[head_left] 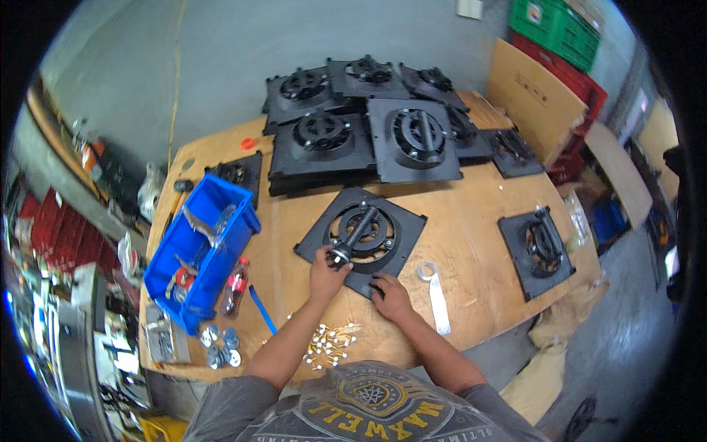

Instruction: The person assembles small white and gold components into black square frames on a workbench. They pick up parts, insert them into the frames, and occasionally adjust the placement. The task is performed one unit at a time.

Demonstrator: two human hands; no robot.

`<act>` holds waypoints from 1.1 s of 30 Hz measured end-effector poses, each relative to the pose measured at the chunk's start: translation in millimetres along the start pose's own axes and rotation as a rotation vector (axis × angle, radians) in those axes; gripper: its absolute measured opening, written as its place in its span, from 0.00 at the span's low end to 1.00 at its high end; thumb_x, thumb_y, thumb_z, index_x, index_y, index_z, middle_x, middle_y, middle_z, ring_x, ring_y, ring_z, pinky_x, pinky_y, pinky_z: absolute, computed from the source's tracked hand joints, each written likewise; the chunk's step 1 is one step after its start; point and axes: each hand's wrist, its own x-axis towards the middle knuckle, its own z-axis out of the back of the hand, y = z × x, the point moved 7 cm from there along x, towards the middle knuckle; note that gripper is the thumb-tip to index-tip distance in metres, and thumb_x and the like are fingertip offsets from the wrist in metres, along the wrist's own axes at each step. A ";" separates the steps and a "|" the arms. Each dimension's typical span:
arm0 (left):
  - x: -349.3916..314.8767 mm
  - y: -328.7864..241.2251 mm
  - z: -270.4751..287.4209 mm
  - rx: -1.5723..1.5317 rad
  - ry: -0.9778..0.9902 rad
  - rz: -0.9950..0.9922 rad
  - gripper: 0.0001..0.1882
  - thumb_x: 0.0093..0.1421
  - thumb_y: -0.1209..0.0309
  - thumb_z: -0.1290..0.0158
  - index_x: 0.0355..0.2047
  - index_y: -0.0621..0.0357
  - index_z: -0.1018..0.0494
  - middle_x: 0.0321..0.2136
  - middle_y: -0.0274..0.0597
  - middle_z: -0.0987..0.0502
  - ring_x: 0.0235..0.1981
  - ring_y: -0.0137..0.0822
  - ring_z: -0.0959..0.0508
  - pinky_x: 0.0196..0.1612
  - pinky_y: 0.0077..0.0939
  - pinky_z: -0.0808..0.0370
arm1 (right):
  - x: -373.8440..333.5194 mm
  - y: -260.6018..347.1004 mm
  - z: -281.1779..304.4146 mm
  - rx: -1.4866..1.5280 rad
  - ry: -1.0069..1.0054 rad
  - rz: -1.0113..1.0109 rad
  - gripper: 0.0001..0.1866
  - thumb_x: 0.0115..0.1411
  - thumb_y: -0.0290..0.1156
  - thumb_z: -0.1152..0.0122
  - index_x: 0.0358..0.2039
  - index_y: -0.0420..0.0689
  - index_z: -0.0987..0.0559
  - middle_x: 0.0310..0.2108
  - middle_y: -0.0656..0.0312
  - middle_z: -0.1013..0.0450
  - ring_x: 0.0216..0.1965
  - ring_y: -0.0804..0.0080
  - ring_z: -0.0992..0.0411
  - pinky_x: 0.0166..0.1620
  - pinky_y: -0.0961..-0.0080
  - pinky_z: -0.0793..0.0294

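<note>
In front of me a square black plate [313, 239] with a round, ringed opening lies turned cornerwise on the table. A thick black rod [362, 227] slants across its rings. My left hand [326, 278] is closed around a dark round piece with a shiny end [339, 255], at the rod's near end; whether the two are joined, I cannot tell. My right hand [392, 298] grips the plate's near corner, thumb and fingers bent at the edge. Near my left forearm lie several small white-headed, brass-coloured fittings [328, 345].
Stacks of similar black plates [320, 158] stand at the back; another plate [536, 254] lies right. A blue bin [199, 254], a bottle [234, 287], a blue strip [262, 309] and metal discs [223, 346] are left. A white ring-ended wrench [437, 298] lies right of my right hand.
</note>
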 end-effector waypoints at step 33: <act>-3.8 27.5 -21.1 -0.484 -0.049 0.212 0.34 0.53 0.71 0.31 0.53 0.72 0.37 0.41 0.53 0.21 0.39 0.35 0.18 0.41 0.26 0.20 | 6.3 10.6 -1.2 -0.080 0.067 0.071 0.10 0.56 0.25 0.41 0.39 0.37 0.21 0.49 0.47 0.25 0.51 0.47 0.27 0.55 0.61 0.29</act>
